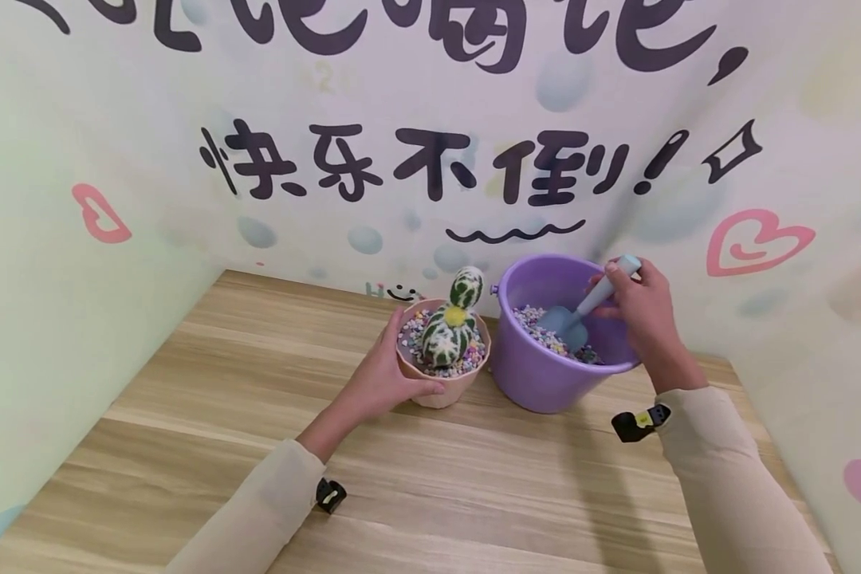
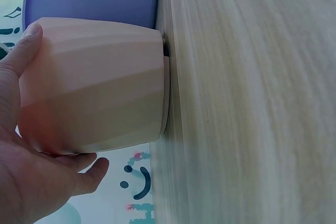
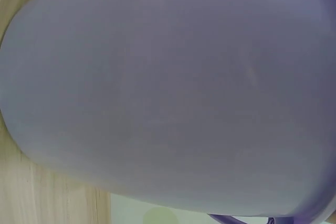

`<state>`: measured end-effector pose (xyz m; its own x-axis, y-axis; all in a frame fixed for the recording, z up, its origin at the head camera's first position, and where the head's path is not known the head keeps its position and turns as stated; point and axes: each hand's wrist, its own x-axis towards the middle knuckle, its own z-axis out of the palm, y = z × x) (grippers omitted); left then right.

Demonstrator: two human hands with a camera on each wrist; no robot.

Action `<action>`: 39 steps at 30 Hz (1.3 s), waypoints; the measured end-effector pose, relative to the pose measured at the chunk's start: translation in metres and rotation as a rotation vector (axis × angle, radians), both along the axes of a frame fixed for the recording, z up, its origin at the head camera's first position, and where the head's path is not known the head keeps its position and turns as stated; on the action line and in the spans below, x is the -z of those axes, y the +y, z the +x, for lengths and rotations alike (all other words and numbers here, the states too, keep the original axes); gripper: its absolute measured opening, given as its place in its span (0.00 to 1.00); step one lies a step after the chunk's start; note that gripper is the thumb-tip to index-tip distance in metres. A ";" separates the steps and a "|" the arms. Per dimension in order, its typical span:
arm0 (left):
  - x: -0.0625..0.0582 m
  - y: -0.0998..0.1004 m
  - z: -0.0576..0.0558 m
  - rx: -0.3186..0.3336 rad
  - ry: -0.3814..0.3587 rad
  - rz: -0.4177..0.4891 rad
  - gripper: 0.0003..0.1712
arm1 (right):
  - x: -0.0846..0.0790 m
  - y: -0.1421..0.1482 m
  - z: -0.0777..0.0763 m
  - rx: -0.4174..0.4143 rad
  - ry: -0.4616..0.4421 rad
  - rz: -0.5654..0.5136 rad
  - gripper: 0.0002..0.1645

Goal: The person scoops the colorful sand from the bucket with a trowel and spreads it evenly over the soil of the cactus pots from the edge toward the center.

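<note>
My left hand [image 1: 385, 373] grips the side of a pale pink flowerpot [image 1: 441, 391], thumb in front and fingers behind. Inside it stands a green and white cactus [image 1: 448, 339] with a yellow band, amid colourful pebbles [image 1: 471, 360]. In the left wrist view, the left hand [image 2: 31, 166] lies against the wall of the flowerpot [image 2: 100, 85]. Over a purple bucket [image 1: 545, 387], my right hand [image 1: 638, 307] holds a blue-grey scoop [image 1: 597, 296] by its handle. The scoop's blade rests among pebbles [image 1: 545, 339] in the bucket. Only the bucket [image 3: 168, 93] fills most of the right wrist view; the hand is hidden there.
Both containers stand side by side near the back edge of a wooden table [image 1: 430, 486]. Behind them hangs a printed wall cloth [image 1: 373, 207] with large black characters. The bucket's handle [image 3: 226, 217] shows at the bottom of the right wrist view.
</note>
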<state>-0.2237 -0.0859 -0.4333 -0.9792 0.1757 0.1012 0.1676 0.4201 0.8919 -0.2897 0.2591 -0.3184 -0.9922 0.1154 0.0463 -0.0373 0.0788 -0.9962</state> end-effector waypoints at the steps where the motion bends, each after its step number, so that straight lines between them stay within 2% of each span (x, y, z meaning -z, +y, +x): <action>1: 0.000 0.000 0.000 0.000 0.001 -0.002 0.76 | 0.000 0.000 0.000 0.001 -0.003 -0.008 0.14; 10: 0.000 -0.001 0.001 -0.004 0.001 -0.009 0.77 | 0.000 0.003 -0.001 -0.033 -0.051 -0.136 0.16; 20: 0.002 -0.001 0.000 -0.005 0.011 -0.007 0.76 | -0.001 0.005 -0.002 -0.073 -0.109 -0.158 0.22; 24: 0.002 -0.001 0.000 0.004 0.043 0.002 0.75 | -0.002 0.004 -0.003 -0.083 -0.118 -0.170 0.23; 34: 0.002 0.000 0.000 0.005 0.057 0.003 0.74 | -0.004 0.005 -0.005 -0.037 -0.151 -0.164 0.24; 39: 0.003 -0.001 0.001 0.000 0.053 -0.005 0.75 | -0.004 0.006 -0.006 0.000 -0.166 -0.203 0.24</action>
